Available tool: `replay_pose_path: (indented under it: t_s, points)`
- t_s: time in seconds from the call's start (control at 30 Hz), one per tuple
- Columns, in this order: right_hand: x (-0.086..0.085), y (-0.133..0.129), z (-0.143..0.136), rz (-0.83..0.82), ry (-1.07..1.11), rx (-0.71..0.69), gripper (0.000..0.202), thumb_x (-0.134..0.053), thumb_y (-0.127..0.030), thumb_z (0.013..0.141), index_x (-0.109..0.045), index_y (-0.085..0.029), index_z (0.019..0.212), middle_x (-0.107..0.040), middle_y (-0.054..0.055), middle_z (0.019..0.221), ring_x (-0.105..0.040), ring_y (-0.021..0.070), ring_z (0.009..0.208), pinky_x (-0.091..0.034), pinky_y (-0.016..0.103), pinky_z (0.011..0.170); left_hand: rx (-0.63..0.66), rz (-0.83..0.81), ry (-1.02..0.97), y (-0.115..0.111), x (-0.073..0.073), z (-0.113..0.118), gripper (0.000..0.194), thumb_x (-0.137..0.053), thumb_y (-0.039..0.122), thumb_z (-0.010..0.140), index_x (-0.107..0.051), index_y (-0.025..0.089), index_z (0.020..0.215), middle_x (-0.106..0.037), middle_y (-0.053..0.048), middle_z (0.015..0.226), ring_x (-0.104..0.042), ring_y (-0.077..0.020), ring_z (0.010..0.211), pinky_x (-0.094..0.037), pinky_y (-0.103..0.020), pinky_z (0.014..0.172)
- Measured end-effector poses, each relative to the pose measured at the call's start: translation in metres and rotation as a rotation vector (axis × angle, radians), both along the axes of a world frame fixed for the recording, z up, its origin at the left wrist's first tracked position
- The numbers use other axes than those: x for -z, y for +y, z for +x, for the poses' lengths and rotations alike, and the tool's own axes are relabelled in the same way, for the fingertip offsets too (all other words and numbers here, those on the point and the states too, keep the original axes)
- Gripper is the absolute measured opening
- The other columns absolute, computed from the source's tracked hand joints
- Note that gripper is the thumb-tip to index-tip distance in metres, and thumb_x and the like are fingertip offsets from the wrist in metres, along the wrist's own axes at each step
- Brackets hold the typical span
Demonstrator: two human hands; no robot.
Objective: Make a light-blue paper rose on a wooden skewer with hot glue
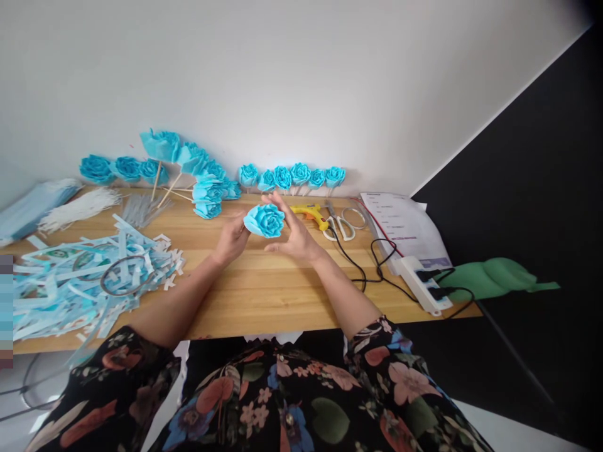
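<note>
A blue crepe-paper flower (266,221) is held over the middle of the table, its bloom turned toward me. My left hand (232,238) is closed at the bloom's left underside; the stem and the fingertips are hidden behind the petals. On the other side, my right hand (298,237) is spread, thumb and fingers apart, with the upper fingers close to the bloom's right edge. Whether those fingers touch the petals I cannot tell. Just beyond my right hand lie a yellow glue gun (311,215) and white-handled scissors (340,227).
More blue paper flowers (300,174) line the wall, several on sticks at the left (161,145). Paper strips (89,282) are heaped on the left of the wooden table (264,307). A power strip (426,285), cables, papers (400,229) and a green object (494,279) are at the right.
</note>
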State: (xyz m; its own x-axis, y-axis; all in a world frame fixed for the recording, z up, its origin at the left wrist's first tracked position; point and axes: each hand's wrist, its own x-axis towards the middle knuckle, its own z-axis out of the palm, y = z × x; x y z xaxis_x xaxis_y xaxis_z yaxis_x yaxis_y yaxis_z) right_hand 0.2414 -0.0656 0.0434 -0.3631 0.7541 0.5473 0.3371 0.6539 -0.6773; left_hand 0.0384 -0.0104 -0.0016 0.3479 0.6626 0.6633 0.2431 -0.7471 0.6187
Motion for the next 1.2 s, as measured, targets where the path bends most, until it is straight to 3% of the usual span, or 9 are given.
replay_pose_path:
  t_s: [0.13, 0.3, 0.43, 0.6, 0.8, 0.9, 1.03, 1.2]
  points:
    - [-0.002, -0.004, -0.005, 0.083, -0.007, 0.041, 0.085, -0.081, -0.054, 0.078, -0.045, -0.028, 0.151, -0.059, 0.013, 0.148, -0.047, 0.0308, 0.145, -0.04, 0.052, 0.119, 0.061, 0.021, 0.043, -0.003, 0.002, 0.005, 0.029, -0.05, 0.041, 0.097, -0.068, 0.02, 0.09, -0.073, -0.012, 0.092, -0.068, -0.0281, 0.095, -0.053, -0.043, 0.087]
    - [0.0, -0.003, -0.005, 0.171, -0.048, 0.152, 0.061, -0.079, -0.052, 0.081, -0.058, -0.029, 0.134, -0.064, 0.009, 0.14, -0.054, 0.0306, 0.138, -0.041, 0.052, 0.117, 0.011, 0.018, 0.033, -0.003, 0.002, 0.007, 0.019, -0.059, 0.034, 0.091, -0.069, 0.019, 0.098, -0.074, -0.011, 0.103, -0.067, -0.0272, 0.098, -0.053, -0.041, 0.088]
    - [0.006, -0.001, -0.006, 0.205, -0.029, 0.183, 0.064, -0.079, -0.057, 0.079, -0.058, -0.027, 0.132, -0.065, 0.011, 0.135, -0.057, 0.0316, 0.132, -0.043, 0.051, 0.114, -0.044, 0.012, 0.022, -0.002, 0.003, 0.006, 0.021, -0.063, 0.031, 0.089, -0.07, 0.019, 0.105, -0.074, -0.01, 0.105, -0.066, -0.0269, 0.1, -0.052, -0.041, 0.09]
    - [0.012, 0.0, -0.009, 0.243, 0.002, 0.145, 0.08, -0.078, -0.061, 0.078, -0.05, -0.028, 0.144, -0.069, 0.011, 0.126, -0.06, 0.0313, 0.127, -0.047, 0.051, 0.111, -0.013, 0.033, -0.008, -0.003, 0.001, 0.007, 0.012, -0.063, 0.028, 0.09, -0.071, 0.02, 0.094, -0.075, -0.008, 0.096, -0.067, -0.0242, 0.091, -0.052, -0.038, 0.085]
    - [0.012, 0.0, -0.008, 0.192, -0.019, 0.088, 0.101, -0.082, -0.056, 0.076, -0.029, -0.031, 0.158, -0.056, 0.014, 0.149, -0.049, 0.0334, 0.142, -0.04, 0.056, 0.118, -0.047, 0.002, -0.018, -0.001, 0.003, 0.006, 0.017, -0.059, 0.033, 0.093, -0.069, 0.02, 0.09, -0.072, -0.007, 0.09, -0.066, -0.0231, 0.085, -0.052, -0.036, 0.079]
    - [0.013, 0.001, -0.006, 0.181, -0.033, 0.112, 0.1, -0.082, -0.05, 0.079, -0.026, -0.03, 0.16, -0.053, 0.016, 0.152, -0.045, 0.0338, 0.146, -0.036, 0.057, 0.12, -0.048, 0.029, -0.026, 0.001, 0.003, 0.004, 0.02, -0.056, 0.034, 0.096, -0.069, 0.019, 0.092, -0.073, -0.008, 0.093, -0.067, -0.0239, 0.088, -0.052, -0.037, 0.08]
    - [0.019, 0.004, -0.004, 0.197, 0.012, 0.126, 0.094, -0.08, -0.046, 0.082, -0.028, -0.029, 0.159, -0.055, 0.014, 0.15, -0.048, 0.0329, 0.143, -0.041, 0.055, 0.117, -0.014, 0.067, -0.005, 0.001, 0.002, 0.003, 0.024, -0.053, 0.034, 0.099, -0.071, 0.018, 0.097, -0.074, -0.009, 0.096, -0.067, -0.0242, 0.091, -0.052, -0.037, 0.084]
    - [0.02, 0.007, -0.003, 0.27, 0.036, 0.145, 0.073, -0.075, -0.045, 0.085, -0.045, -0.03, 0.15, -0.065, 0.01, 0.137, -0.06, 0.0312, 0.13, -0.049, 0.052, 0.11, 0.034, 0.099, 0.011, 0.002, 0.006, 0.006, 0.027, -0.051, 0.03, 0.099, -0.072, 0.018, 0.111, -0.075, -0.013, 0.107, -0.069, -0.026, 0.098, -0.052, -0.039, 0.088]
